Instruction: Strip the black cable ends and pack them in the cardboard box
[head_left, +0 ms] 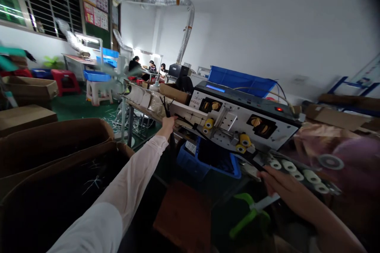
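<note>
A bench machine [237,114] with yellow rollers and gold knobs stands ahead, a small red light lit on its top. Black cable [208,137] runs slanting across its front, past the rollers. At the machine's left end, my left hand [168,125] is closed round a bundle of black cable whose ends fan out above it. My right hand [274,180] is closed on the black cable at the lower right. Green-handled scissors [252,211] show just below my right hand; whether it also holds them I cannot tell.
Under the machine is a blue crate [192,162]. Large cardboard boxes [59,158] fill the left. White rolls [297,170] lie right of the machine. Several people sit at a far bench. A red stool [65,81] stands at the back left.
</note>
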### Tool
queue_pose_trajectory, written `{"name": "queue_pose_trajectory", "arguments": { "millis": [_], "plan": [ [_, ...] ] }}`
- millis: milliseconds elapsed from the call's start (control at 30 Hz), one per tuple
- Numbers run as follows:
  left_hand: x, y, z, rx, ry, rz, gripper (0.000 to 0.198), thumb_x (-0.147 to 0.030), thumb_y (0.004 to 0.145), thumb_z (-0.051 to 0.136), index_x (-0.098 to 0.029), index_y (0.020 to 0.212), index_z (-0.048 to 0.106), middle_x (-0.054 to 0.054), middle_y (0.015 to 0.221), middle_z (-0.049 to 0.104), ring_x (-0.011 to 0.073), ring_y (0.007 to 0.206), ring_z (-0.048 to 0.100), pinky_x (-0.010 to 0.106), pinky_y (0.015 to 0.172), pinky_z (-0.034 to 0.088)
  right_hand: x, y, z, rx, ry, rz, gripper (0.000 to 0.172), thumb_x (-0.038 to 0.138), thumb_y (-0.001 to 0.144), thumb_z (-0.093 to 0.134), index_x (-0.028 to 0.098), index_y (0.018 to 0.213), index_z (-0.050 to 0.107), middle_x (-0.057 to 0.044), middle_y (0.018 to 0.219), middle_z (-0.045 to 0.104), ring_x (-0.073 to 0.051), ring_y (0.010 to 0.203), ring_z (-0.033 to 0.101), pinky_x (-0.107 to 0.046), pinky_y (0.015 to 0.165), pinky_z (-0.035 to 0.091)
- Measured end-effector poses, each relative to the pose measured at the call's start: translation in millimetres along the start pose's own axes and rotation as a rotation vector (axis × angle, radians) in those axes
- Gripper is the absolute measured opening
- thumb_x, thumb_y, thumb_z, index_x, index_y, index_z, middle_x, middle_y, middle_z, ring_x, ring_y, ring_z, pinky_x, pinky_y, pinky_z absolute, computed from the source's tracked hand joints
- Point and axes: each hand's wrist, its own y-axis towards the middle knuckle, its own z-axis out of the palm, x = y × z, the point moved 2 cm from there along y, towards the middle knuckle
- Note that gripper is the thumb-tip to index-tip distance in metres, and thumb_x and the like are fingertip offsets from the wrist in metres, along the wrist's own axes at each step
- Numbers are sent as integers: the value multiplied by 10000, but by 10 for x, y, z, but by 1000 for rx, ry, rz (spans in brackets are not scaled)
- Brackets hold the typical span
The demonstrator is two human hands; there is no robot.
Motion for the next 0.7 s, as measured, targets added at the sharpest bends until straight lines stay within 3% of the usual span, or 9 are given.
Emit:
{"name": "queue_pose_trajectory", "arguments": {
  "millis": [100,300,433,600,700],
  "plan": [
    [26,-110,-204,35,-3,49,116,-209,838,573,-97,847,604,-36,579,536,7,357,276,169,362,201,344,165,-14,35,-75,-39,389,504,932,276,223,848,530,-8,558,591,-192,562,599,-320,582,450],
    [407,-549,-436,257,19,-85,275,-355,798,614,-87,742,639,-45,486,436,5,324,217,183,357,109,832,78,-200,-161,-64,-196,361,481,936,323,223,764,506,-10,578,589,-163,555,578,-299,624,444],
    [687,-774,-340,358,18,-191,357,-446,746,671,-91,773,655,-47,492,425,3,329,217,186,367,105,940,-37,-217,-76,-5,-207,352,458,938,342,237,735,526,-8,591,597,-163,608,597,-295,702,474],
    [912,-940,-111,430,-18,-302,464,-544,729,654,-86,796,630,-58,487,407,5,328,188,195,377,88,879,-112,-40,73,37,-152,307,413,952,329,233,819,540,-4,586,595,-176,628,603,-308,686,483],
    [991,-1020,-12,467,-42,-340,491,-584,702,656,-98,746,603,-58,494,405,6,337,191,194,380,90,895,-81,10,64,44,-169,295,398,960,315,223,846,524,15,558,571,-162,588,586,-300,658,465]
  ]
}}
